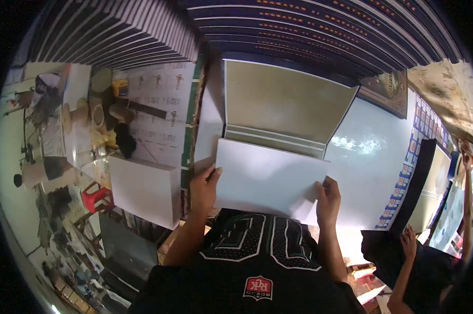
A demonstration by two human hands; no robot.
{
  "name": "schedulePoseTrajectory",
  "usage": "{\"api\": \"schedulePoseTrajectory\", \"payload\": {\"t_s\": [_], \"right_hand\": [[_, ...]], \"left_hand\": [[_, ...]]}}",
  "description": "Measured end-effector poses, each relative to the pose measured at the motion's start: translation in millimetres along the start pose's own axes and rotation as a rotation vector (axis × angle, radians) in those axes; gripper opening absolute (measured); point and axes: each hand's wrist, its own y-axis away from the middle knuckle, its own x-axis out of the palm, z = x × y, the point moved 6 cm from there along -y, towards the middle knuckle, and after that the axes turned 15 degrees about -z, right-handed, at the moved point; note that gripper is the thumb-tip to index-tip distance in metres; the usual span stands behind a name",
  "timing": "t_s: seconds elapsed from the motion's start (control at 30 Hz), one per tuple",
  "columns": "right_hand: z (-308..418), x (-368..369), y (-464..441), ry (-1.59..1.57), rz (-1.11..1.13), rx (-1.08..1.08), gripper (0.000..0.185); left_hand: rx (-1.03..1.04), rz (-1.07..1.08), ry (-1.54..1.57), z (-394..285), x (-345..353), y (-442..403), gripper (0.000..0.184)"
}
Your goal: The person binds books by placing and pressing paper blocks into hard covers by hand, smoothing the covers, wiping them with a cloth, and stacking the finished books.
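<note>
A thick white block of pages lies in front of me at the table's near edge. My left hand grips its left end, thumb on top. At the right end my right hand holds the same block between thumb and fingers. Just beyond the block, an open book cover lies with its beige inside facing up and a dark blue edge showing. The block's far edge meets or overlaps the cover's near part.
Tall stacks of dark blue books stand at the back. Another white block sits at left, near a red stool. At right, a co-worker's hand touches a dark cover stack. A framed picture lies back right.
</note>
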Motion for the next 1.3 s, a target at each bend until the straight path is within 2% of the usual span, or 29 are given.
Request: {"api": "schedulePoseTrajectory", "payload": {"t_s": [0.1, 0.2, 0.3, 0.33, 0.4, 0.43, 0.8, 1.07, 1.17, 1.23, 1.3], "right_hand": [[-9, 5, -5, -0.065, 0.035, 0.104, 0.033], [-12, 5, -9, 0.048, 0.034, 0.047, 0.038], [-3, 7, -12, -0.076, 0.0, 0.137, 0.036], [-16, 6, -17, 0.007, -0.026, 0.061, 0.034], [-12, 8, -18, -0.078, -0.017, 0.136, 0.033], [-8, 9, -19, -0.015, -0.011, 0.13, 0.033], [-25, 12, -30, -0.079, -0.036, 0.155, 0.032], [-9, 10, -31, 0.13, 0.007, 0.084, 0.03], [-20, 10, -33, 0.122, -0.004, 0.002, 0.034], [-22, 9, -36, 0.15, -0.003, -0.018, 0.034], [-20, 10, -34, 0.183, 0.007, -0.032, 0.033]], "left_hand": [[-0.106, -0.005, -0.062, 14, 2, -8, 0.033], [-0.039, -0.028, -0.019, 11, 4, -14, 0.032], [-0.126, 0.008, -0.063, 6, 6, -17, 0.03], [-0.129, -0.009, -0.076, 7, 5, -18, 0.03], [-0.089, -0.027, -0.009, 13, 10, -19, 0.029], [-0.099, -0.055, 0.041, 11, 12, -20, 0.028], [-0.024, -0.029, -0.017, 4, 17, -25, 0.024], [0.12, -0.061, -0.027, 8, 20, -24, 0.022], [0.041, -0.03, -0.046, 9, 20, -21, 0.022], [-0.107, 0.004, 0.064, 14, 23, -22, 0.021], [-0.04, -0.009, -0.017, 13, 21, -23, 0.021]]}}
